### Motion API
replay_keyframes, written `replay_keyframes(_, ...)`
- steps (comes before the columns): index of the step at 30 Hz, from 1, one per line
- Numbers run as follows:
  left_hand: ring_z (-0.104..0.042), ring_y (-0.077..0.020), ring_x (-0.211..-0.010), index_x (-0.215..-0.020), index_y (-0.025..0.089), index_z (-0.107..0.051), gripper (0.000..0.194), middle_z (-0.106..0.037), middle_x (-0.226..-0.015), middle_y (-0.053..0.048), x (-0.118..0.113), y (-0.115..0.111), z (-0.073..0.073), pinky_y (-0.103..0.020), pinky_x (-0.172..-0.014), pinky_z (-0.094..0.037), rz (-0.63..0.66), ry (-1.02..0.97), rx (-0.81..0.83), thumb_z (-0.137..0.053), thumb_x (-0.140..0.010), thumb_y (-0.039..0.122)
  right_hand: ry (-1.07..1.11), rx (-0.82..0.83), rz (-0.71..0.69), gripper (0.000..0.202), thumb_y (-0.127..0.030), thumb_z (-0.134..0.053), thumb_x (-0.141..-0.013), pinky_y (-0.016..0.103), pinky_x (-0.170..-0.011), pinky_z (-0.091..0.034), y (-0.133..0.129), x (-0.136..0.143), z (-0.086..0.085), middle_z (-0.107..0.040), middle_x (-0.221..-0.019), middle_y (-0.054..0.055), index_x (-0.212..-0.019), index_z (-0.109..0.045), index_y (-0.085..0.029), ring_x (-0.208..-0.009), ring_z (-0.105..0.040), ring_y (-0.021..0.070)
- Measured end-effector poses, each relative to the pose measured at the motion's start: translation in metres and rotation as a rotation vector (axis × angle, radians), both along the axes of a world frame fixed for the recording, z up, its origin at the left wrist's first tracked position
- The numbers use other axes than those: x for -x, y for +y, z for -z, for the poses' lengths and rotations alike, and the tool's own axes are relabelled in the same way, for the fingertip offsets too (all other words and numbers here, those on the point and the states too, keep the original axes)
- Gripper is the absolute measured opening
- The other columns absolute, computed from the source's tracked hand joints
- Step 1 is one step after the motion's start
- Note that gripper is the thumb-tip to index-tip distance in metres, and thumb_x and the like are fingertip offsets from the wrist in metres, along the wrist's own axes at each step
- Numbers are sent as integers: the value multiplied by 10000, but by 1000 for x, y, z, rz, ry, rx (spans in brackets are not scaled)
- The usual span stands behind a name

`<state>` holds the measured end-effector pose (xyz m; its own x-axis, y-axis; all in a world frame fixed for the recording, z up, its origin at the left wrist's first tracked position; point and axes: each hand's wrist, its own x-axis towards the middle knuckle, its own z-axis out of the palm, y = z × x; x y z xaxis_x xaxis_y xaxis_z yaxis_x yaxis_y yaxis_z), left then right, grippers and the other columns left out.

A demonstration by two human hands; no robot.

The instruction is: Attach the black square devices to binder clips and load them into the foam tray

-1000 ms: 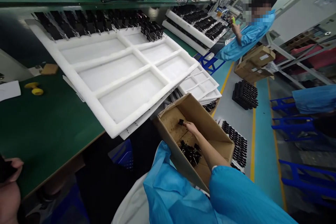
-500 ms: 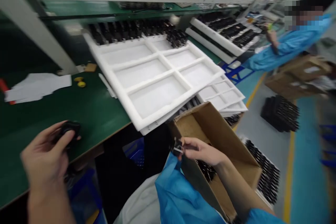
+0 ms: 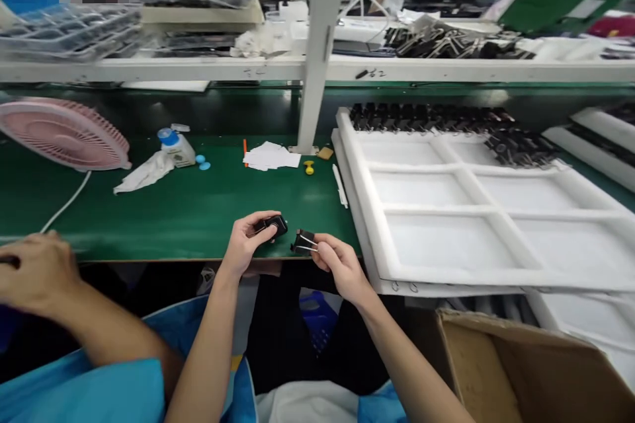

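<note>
My left hand is closed around a small black device with rounded corners, held just above the green bench near its front edge. A short way to the right, my right hand pinches a black binder clip by its silver wire handles. The clip's black body points left toward the device, and a small gap separates the two. Right of my hands lies a white foam tray with several compartments; black pieces are packed along its far rows.
A cardboard box stands below the tray at my right. White papers, a yellow item, a bottle and a pink fan occupy the bench. A co-worker's hand is at the left. A post rises behind.
My view has swung left from the cardboard box to the bench. My right hand has come from the box to beside my left hand, carrying the binder clip; my left hand keeps the device.
</note>
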<state>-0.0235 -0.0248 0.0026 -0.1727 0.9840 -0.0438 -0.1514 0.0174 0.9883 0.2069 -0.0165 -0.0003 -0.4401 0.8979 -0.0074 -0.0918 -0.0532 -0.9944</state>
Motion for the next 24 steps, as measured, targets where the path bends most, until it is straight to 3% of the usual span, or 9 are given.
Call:
replay_keyframes(4, -692, -217, -815, -1065, 204, -824, 345, -759, -959, -89, 22, -14, 2, -266, -655, -569, 71, 65, 20, -856, -760, 362, -116, -76, -107, 468, -552, -540, -1031, 288, -676, -436, 17, 7, 11, -639, -842, 49, -1216, -726, -165, -736, -551, 173)
replay_keyframes(7, -716, -237, -888, -1058, 209, -828, 335, -771, -987, -92, 26, -17, 0, -292, -771, -580, 153, 103, 35, -862, -754, 344, -203, -160, -192, 448, -515, -509, -1053, 314, -757, -468, 19, 8, 8, -704, -974, 79, -1244, -737, -180, -844, -612, 210)
replay_keyframes(14, -726, -258, -870, -1023, 211, -842, 261, -785, -965, -98, 21, -17, -14, -327, -777, -581, 320, 216, 60, -818, -788, 323, -291, -286, -236, 422, -476, -491, -1069, 308, -717, -432, 18, 10, -5, -717, -916, 74, -1200, -758, -177, -795, -612, 207)
replay_keyframes(24, -702, -233, -802, -1017, 204, -846, 277, -769, -907, -94, 24, -17, -10, -291, -687, -535, 312, 260, 55, -823, -773, 334, -298, -281, -242, 406, -460, -498, -1063, 314, -751, -459, 18, 11, -2, -742, -1015, 90, -1199, -754, -175, -873, -647, 227)
